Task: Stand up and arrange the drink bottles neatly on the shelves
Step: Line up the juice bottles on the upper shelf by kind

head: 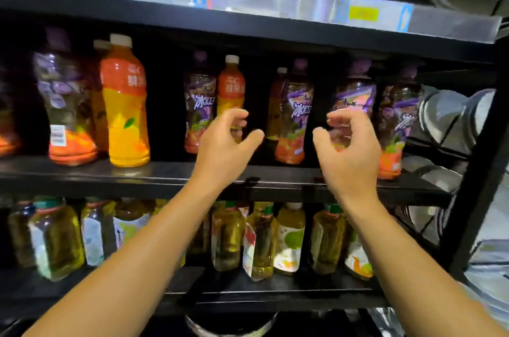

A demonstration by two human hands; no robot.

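A: Which step is this?

B: Mid-arranging, I judge. On the middle shelf (170,171), bottles stand unevenly from nine o'clock to three o'clock.

A: The hands?

B: Left hand (224,141) hovers before the orange bottle (230,89), fingers (237,116) loosely curled, holding nothing. Right hand (349,144) at three o'clock of it, before a purple bottle (355,89), fingers likewise empty.

A: Next?

B: Probably closing on those two and squaring them forward.
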